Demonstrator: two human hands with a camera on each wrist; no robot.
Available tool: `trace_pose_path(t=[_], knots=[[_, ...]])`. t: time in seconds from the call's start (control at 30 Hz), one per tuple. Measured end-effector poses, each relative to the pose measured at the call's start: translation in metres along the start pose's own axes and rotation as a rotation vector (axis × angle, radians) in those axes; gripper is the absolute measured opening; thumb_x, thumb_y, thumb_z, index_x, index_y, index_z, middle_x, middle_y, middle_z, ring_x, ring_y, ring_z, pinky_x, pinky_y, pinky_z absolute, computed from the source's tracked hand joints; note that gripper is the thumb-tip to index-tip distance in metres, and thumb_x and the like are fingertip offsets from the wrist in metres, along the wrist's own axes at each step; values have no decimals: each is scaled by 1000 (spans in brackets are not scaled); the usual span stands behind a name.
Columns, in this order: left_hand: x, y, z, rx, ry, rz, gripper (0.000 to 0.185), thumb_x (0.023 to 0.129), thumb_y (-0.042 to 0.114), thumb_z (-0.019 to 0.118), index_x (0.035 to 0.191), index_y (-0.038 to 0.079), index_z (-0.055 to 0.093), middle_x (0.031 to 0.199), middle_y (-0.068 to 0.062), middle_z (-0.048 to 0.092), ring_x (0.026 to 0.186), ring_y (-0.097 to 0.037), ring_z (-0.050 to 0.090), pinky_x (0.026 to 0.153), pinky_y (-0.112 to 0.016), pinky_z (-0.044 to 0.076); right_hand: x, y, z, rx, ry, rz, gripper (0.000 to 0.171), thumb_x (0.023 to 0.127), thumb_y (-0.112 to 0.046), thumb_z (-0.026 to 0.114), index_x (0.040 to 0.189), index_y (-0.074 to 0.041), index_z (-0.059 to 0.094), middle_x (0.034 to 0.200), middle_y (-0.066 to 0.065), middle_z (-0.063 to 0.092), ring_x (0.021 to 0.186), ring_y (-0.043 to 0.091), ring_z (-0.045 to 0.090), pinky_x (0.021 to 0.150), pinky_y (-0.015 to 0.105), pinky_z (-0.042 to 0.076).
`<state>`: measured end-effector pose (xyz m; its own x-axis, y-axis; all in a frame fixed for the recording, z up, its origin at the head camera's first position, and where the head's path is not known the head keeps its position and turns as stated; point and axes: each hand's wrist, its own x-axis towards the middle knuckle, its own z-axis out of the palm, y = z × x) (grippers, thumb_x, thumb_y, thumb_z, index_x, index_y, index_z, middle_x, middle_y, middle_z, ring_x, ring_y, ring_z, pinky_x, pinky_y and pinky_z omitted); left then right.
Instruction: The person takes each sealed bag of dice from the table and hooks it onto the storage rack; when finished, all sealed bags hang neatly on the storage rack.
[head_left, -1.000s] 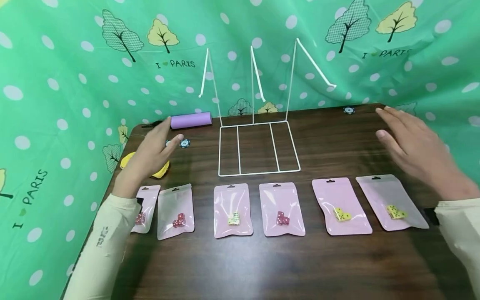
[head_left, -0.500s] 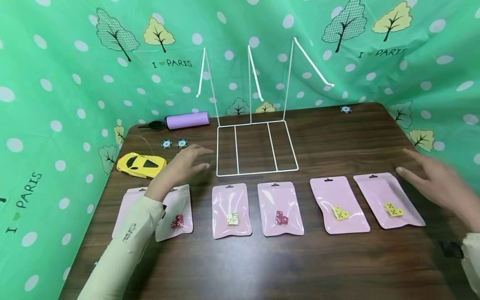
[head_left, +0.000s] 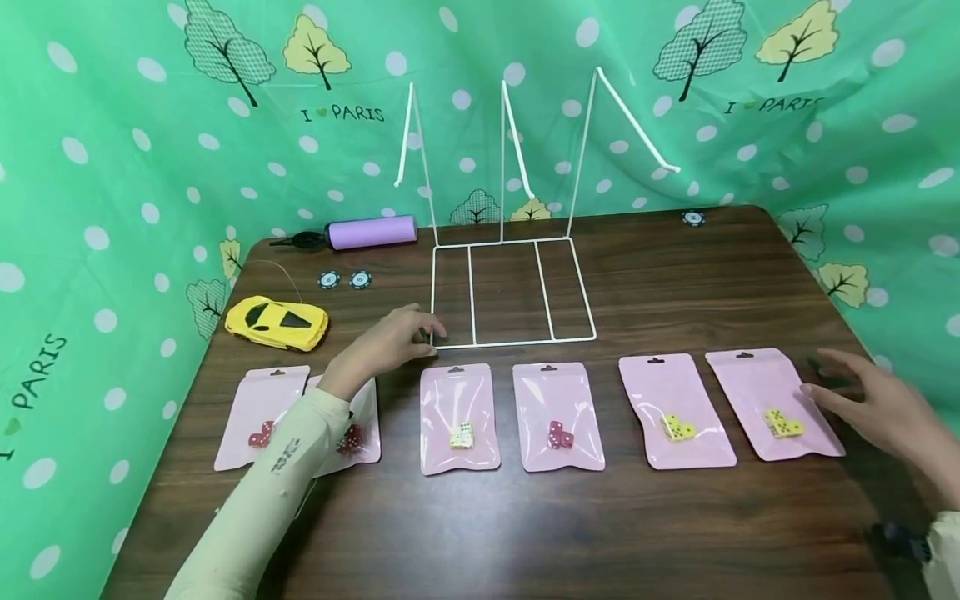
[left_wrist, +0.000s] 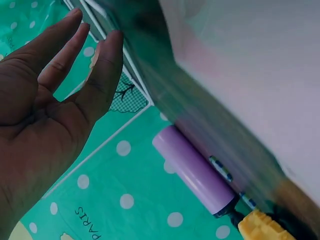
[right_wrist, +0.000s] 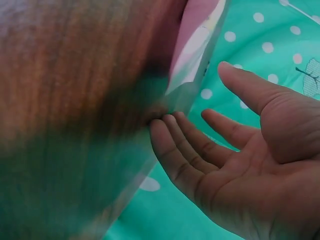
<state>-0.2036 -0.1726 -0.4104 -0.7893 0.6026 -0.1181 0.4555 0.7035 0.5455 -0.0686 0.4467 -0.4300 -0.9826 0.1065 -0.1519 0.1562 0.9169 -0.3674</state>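
Six pink pouches with dice lie in a row on the brown table (head_left: 675,275). The two at the left (head_left: 258,417) (head_left: 363,429) and the fourth (head_left: 558,415) hold red dice. The third (head_left: 459,417) holds pale dice, and the two at the right (head_left: 675,410) (head_left: 772,404) hold yellow ones. My left hand (head_left: 390,340) (left_wrist: 50,100) is open and empty, with its fingertips at the front left corner of the white wire rack (head_left: 517,342). My left sleeve covers part of the second pouch. My right hand (head_left: 862,400) (right_wrist: 240,150) is open by the rightmost pouch's right edge (right_wrist: 200,45); whether it touches the pouch I cannot tell.
A yellow toy car (head_left: 276,322) (left_wrist: 260,225) sits at the left, with two poker chips (head_left: 343,279) behind it. Further back lies a purple cylinder (head_left: 372,232) (left_wrist: 192,172). Another chip (head_left: 693,218) lies at the back right. Green patterned cloth hangs around the table.
My left hand moved right from over the car to the rack's front corner. My right hand came down and nearer, to the rightmost pouch's edge.
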Motion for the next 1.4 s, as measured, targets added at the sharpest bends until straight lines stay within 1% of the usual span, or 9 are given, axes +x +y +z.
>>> trace_pose_path(t=[0.1,0.27,0.5,0.7,0.77,0.9,1.1,1.23,1.4], knots=[[2,-1,2,2,-18,-11,24,99,4,78,123,0,75,113,-17,68,108,-33,66,94,-48,56,-1,-2,3,23,18,17,64,107,-12,68,148,21,33,128,50,45,105,69,55,79,69,54],[5,-4,4,-13,-22,-32,21,99,2,77,120,1,76,110,-16,70,106,-32,67,93,-47,56,0,-4,6,26,32,59,61,104,-14,72,141,20,37,119,45,52,97,61,60,65,49,56],[8,-14,5,-63,-26,-61,11,100,-1,74,109,2,78,100,-11,74,95,-25,69,86,-43,58,-5,-4,9,82,47,71,57,104,-11,73,141,19,41,119,42,51,96,58,60,71,59,54],[8,-17,7,-86,-15,-98,8,100,-1,74,100,5,78,95,-8,73,89,-22,66,82,-41,57,-7,-9,11,120,56,101,52,102,-1,71,140,19,43,116,42,55,95,57,61,61,33,48],[7,-16,8,-86,-10,-100,9,100,-2,74,98,6,78,94,-7,73,88,-21,66,82,-40,56,-8,-10,12,130,49,107,52,102,-1,71,141,19,43,115,42,56,97,57,60,61,30,45],[7,-16,8,-89,-1,-90,11,100,-3,73,94,6,78,92,-7,73,86,-21,66,80,-40,56,-9,-10,14,126,59,108,53,105,-11,70,140,19,44,114,40,58,96,50,59,60,28,42],[8,-17,9,-90,7,-81,12,99,-3,74,92,6,77,90,-6,74,84,-19,66,78,-38,55,-7,-15,12,87,18,173,79,102,-40,76,142,17,38,112,37,59,95,46,55,62,31,43],[9,-17,9,-88,14,-86,12,99,-3,73,92,6,77,89,-6,74,84,-19,65,77,-37,55,-6,-21,12,87,18,168,78,104,-41,72,141,18,38,106,36,61,90,42,55,60,32,43],[9,-17,8,-86,22,-89,12,99,-4,73,93,5,77,89,-7,74,83,-19,65,78,-37,55,-7,-26,12,96,-14,163,89,100,-46,76,146,17,34,111,38,60,81,29,61,57,31,48]])
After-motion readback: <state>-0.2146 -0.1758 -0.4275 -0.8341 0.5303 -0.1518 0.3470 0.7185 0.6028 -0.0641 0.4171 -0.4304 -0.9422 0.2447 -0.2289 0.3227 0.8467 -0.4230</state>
